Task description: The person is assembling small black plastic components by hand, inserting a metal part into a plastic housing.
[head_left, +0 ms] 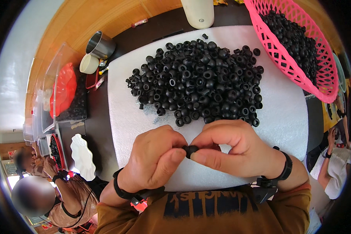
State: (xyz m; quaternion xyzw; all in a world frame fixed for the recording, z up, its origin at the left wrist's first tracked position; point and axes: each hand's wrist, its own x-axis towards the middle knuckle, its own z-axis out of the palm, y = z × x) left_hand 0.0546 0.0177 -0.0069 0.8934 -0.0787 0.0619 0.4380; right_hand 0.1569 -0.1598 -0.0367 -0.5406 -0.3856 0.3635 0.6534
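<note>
Close to the near edge of the white foam sheet (279, 128), my left hand (154, 156) and my right hand (234, 150) meet fingertip to fingertip. Between them is a small, round black piece (192, 148), pinched by thumb and index finger from both sides. Whether it is one part or two joined together is hard to tell, since the fingers cover much of it. Just beyond my hands lies a large pile of hollow black balls (199, 78), many with a round opening showing. Smaller black pieces mix in along the pile's left edge.
At the far right, a pink lattice basket (321, 93) holds many small black parts and overlaps the sheet. A white canister (199, 15) stands behind. To the left are a steel cup (105, 45), a red tray (64, 89) and a white scalloped tray (82, 158). People sit at both sides.
</note>
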